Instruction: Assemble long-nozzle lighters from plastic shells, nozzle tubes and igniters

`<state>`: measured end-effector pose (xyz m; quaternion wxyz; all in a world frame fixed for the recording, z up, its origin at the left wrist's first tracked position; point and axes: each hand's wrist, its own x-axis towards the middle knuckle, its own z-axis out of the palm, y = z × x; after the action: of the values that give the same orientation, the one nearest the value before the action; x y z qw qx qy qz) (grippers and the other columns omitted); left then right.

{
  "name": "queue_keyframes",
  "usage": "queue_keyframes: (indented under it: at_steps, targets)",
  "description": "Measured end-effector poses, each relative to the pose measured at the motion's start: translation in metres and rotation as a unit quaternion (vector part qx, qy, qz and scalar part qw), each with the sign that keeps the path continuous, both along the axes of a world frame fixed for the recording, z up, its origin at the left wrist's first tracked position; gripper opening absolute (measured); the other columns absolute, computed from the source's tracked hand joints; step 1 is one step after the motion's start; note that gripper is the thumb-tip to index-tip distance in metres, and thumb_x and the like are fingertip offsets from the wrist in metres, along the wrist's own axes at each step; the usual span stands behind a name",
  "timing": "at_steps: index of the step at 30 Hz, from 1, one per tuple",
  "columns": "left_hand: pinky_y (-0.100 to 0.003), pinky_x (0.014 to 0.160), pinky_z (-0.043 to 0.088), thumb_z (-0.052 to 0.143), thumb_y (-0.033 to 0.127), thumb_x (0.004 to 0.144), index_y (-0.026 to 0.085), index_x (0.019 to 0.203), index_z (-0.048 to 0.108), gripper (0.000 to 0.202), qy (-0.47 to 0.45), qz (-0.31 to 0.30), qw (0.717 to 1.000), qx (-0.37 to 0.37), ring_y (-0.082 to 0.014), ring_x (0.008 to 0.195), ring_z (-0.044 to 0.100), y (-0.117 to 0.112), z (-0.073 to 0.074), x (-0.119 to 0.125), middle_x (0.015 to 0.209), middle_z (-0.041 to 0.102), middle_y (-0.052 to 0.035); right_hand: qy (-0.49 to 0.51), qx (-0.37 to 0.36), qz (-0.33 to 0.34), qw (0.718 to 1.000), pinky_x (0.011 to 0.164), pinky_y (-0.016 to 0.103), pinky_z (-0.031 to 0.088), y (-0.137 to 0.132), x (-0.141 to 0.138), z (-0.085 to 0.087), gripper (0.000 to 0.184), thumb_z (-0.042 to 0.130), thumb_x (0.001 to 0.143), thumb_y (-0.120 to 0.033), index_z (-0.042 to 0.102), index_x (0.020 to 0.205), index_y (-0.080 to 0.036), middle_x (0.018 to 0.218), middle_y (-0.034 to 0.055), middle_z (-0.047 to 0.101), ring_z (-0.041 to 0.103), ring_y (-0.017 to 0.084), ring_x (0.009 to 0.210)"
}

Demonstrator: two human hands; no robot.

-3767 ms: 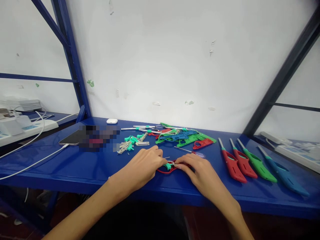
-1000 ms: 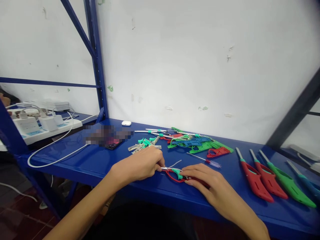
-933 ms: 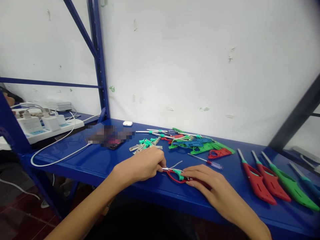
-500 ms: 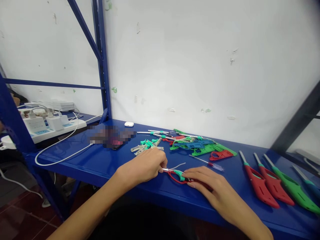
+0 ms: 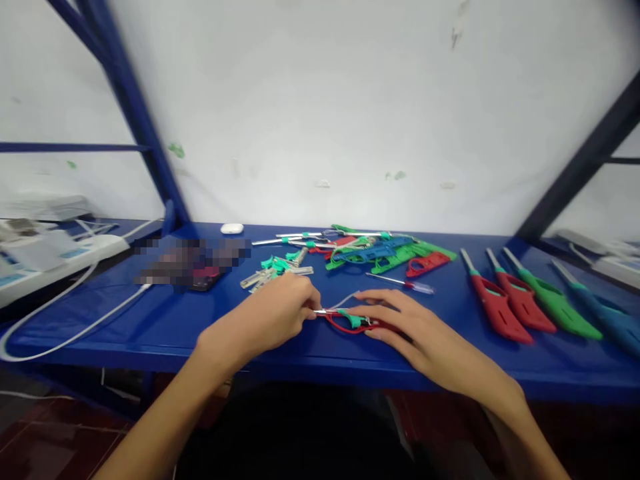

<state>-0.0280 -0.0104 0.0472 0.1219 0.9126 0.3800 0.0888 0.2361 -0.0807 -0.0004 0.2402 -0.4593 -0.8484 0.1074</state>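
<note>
A red gas lighter, with its inside parts exposed, lies near the table's front edge. A green trigger sits in its red frame, and a thin pale tube sticks up behind it. My left hand pinches the silver rod at the lighter's left end. Over the handle end rests my right hand, its thumb and fingers on either side, hiding most of the handle. Just behind the right hand lies a screwdriver with a clear handle.
Whole lighters, two red, one green and one blue, lie at the right. Coloured casing halves are piled at the back, beside clear parts with green pieces. A phone and white cable lie left.
The camera view has shifted and tilted. My right hand's upper fingers have spread out and reach further left over the lighter. My left hand keeps its pinch on the rod.
</note>
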Motion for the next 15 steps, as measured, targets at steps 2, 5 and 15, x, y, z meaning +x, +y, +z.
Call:
queue_keyframes:
  at_steps: [2, 5, 15]
  targets:
    - [-0.032, 0.08, 0.046, 0.061, 0.011, 0.095, 0.024, 0.095, 0.079, 0.023, -0.015, 0.005, 1.0, -0.022, -0.0224, 0.089, 0.068, 0.005, -0.002, 0.0, 0.094, 0.077, -0.0024, -0.004, -0.027, -0.008, 1.0, 0.119, 0.043, 0.045, 0.0, 0.001, 0.002, 0.04, 0.049, 0.109, -0.037, 0.055, 0.148, -0.046, 0.153, -0.0012, 0.056, 0.052, 0.023, 0.142]
    - [-0.031, 0.08, 0.045, 0.061, 0.013, 0.097, 0.026, 0.092, 0.077, 0.022, -0.038, 0.0, 0.998, -0.05, -0.0192, 0.086, 0.066, 0.011, -0.007, 0.0, 0.093, 0.075, 0.0014, -0.007, -0.052, -0.025, 0.998, 0.12, 0.044, 0.044, -0.002, 0.003, 0.0, 0.04, 0.049, 0.11, -0.038, 0.054, 0.149, -0.046, 0.153, -0.0019, 0.056, 0.053, 0.023, 0.141]
    - [-0.032, 0.083, 0.047, 0.054, 0.012, 0.103, 0.022, 0.097, 0.075, 0.024, -0.009, 0.007, 0.999, -0.047, -0.0206, 0.094, 0.064, 0.0, -0.006, 0.007, 0.1, 0.066, -0.0034, 0.013, 0.05, 0.002, 0.999, 0.097, 0.035, 0.065, 0.004, 0.017, -0.037, 0.042, 0.049, 0.107, -0.046, 0.055, 0.149, -0.048, 0.144, -0.0008, 0.066, 0.07, 0.026, 0.122]
